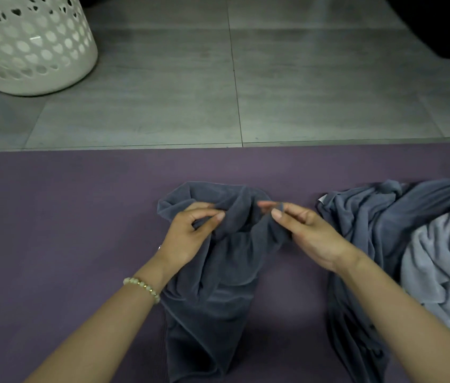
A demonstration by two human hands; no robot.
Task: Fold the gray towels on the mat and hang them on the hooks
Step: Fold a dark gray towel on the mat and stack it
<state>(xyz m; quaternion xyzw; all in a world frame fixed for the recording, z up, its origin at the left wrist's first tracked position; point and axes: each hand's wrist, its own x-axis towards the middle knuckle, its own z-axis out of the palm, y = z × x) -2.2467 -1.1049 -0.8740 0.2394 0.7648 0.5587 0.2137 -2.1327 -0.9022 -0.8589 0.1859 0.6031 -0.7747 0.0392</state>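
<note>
On the purple mat (52, 217), nearest to the person, a dark gray towel (218, 286) lies crumpled. It looks soft, light and limp, so it will sag unless it is held at two corners. The left hand (188, 233) and the right hand (309, 233) each pinch its upper edge in a closed grip. To the right lies a pile of gray towels (411, 244); farther, a white basket (25, 45) stands on the floor.

Both forearms are bare, with no sleeves in view. The left wrist carries a bracelet of pale green round beads with small gold spacers (142, 288). The right wrist is bare. Fingernails are short and unpainted.
</note>
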